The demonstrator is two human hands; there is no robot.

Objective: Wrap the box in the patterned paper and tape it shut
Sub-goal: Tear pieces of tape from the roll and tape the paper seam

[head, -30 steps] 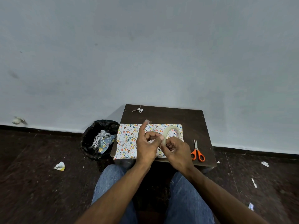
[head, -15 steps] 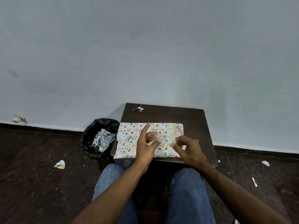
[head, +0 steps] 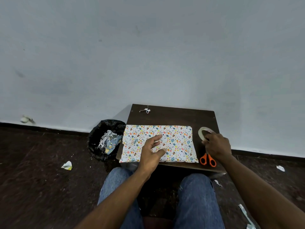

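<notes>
The box, covered in white patterned paper (head: 175, 141), lies flat on the small dark table (head: 173, 115). My left hand (head: 151, 152) is over its front middle with fingers spread and relaxed, fingertips at the paper; whether a piece of tape sticks to them I cannot tell. My right hand (head: 217, 146) is to the right of the box and grips the roll of clear tape (head: 204, 132), which stands on edge at the table's right side.
Orange-handled scissors (head: 208, 160) lie at the table's front right, partly under my right hand. A paper scrap (head: 145, 110) sits at the table's back edge. A black bin (head: 105, 139) with paper waste stands left of the table. Scraps litter the floor.
My hands have parted. The right hand carried the tape roll from above the box to the table's right side. The left hand's fingers straightened over the paper.
</notes>
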